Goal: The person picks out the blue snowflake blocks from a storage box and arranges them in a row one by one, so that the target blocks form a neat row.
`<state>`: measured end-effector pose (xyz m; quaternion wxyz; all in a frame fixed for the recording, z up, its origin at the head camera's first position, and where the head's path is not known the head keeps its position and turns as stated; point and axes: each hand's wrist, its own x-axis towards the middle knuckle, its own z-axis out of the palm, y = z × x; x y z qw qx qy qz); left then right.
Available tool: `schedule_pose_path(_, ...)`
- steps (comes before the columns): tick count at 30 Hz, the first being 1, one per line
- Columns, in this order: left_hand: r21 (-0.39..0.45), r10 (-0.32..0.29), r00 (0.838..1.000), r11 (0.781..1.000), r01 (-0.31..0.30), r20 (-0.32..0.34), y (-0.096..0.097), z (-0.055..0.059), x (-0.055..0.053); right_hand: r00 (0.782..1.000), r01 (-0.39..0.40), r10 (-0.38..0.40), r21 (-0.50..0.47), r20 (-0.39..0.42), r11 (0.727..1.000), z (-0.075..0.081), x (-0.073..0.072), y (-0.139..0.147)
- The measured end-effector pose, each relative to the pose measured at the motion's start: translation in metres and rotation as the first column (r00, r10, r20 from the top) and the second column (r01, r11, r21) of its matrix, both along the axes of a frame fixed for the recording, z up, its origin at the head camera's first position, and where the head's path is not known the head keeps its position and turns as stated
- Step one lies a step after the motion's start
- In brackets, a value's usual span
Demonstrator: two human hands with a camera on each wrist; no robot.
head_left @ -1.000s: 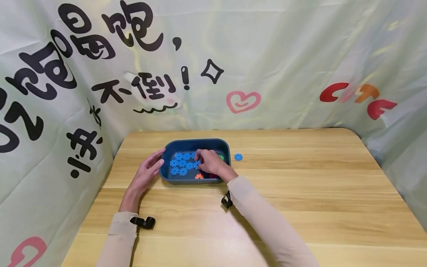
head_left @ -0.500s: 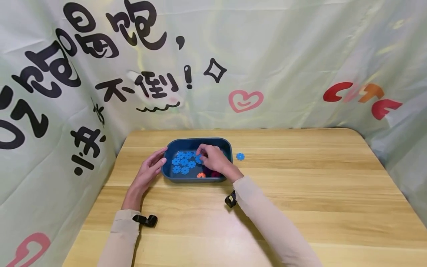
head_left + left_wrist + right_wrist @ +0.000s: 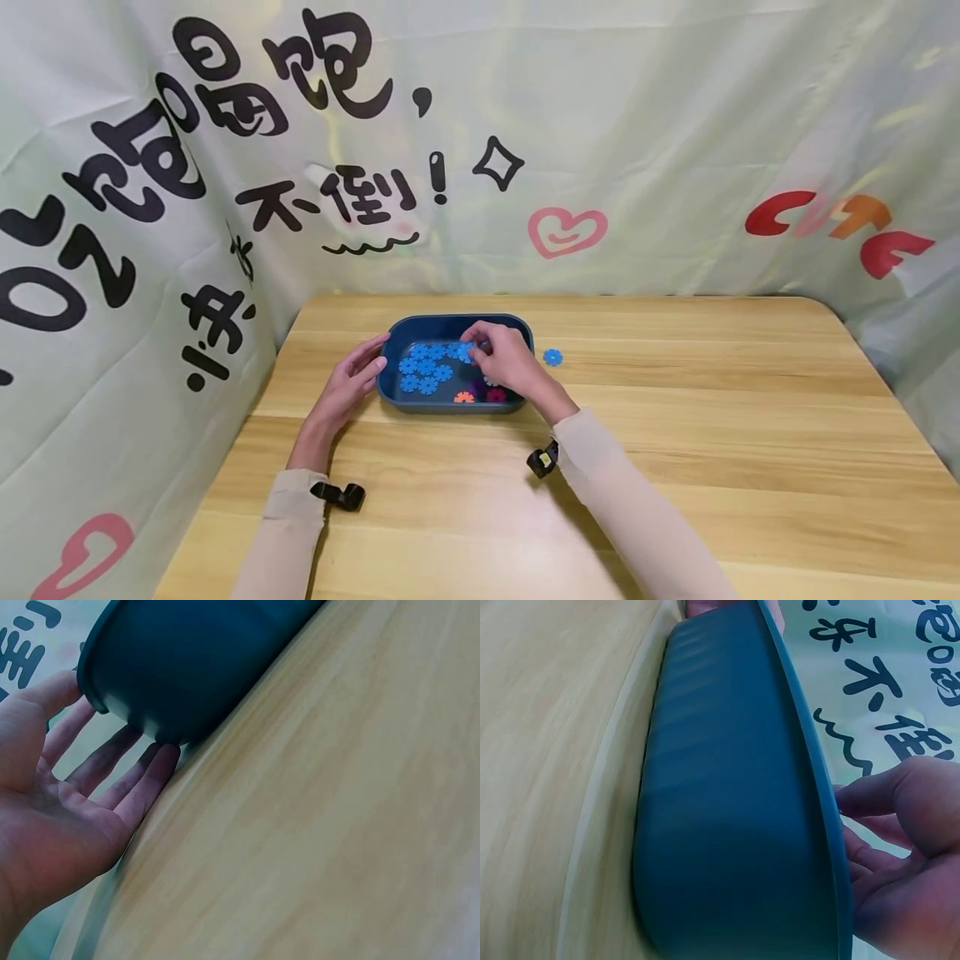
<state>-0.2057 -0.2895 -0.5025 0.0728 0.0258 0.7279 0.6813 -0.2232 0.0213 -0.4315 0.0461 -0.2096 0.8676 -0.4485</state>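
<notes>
A dark blue oblong bin (image 3: 450,407) stands on the table. Flat blue snowflake discs (image 3: 425,367) with notched edges lie together in its left half. My left hand (image 3: 351,385) is at the bin's left end; in the left wrist view its long fingers (image 3: 154,776) lie loosely against the outer wall. Over the inside of the bin, my right hand (image 3: 504,360) pinches a blue snowflake disc (image 3: 465,353) between thumb and fingers. In the right wrist view the bin's wall (image 3: 720,787) hides the fingertips and that disc.
An orange disc (image 3: 464,397) and a dark red disc (image 3: 496,395) lie along the bin's near side, with a purple piece (image 3: 478,386) beside them. One loose blue disc (image 3: 552,357) is on the table right of the bin. A printed cloth (image 3: 660,150) hangs behind.
My right hand has risen slightly from among the discs with a blue snowflake disc, uncovering the purple and dark red pieces. My left hand stays at the bin's end. The head view has shifted a little.
</notes>
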Motion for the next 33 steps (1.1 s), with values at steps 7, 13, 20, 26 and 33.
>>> schedule_pose_path(7, 0.002, 0.007, 1.0, 1.0, -0.007, 0.005, -0.001, -0.003, 0.003, 1.0, 0.008, -0.009, -0.054, -0.017, 0.999, -0.002, 0.006, 0.007)
schedule_pose_path(13, -0.012, 0.011, 1.0, 1.0, -0.011, 0.004, -0.002, -0.003, 0.003, 1.0, 0.011, -0.008, -0.156, 0.022, 0.988, -0.001, 0.011, 0.015)
schedule_pose_path(20, 0.0, 0.004, 1.0, 1.0, -0.004, 0.0, -0.001, -0.002, 0.001, 0.999, 0.045, -0.044, -0.196, 0.008, 0.98, 0.0, 0.013, 0.027)
schedule_pose_path(26, 0.006, 0.007, 1.0, 1.0, -0.007, 0.003, -0.001, -0.003, 0.0, 0.998, 0.062, -0.055, -0.244, 0.036, 0.968, 0.0, 0.017, 0.036)
schedule_pose_path(33, 0.019, -0.002, 1.0, 1.0, 0.002, -0.009, -0.002, -0.002, 0.0, 0.996, 0.089, -0.083, -0.262, 0.032, 0.961, 0.001, 0.022, 0.044)
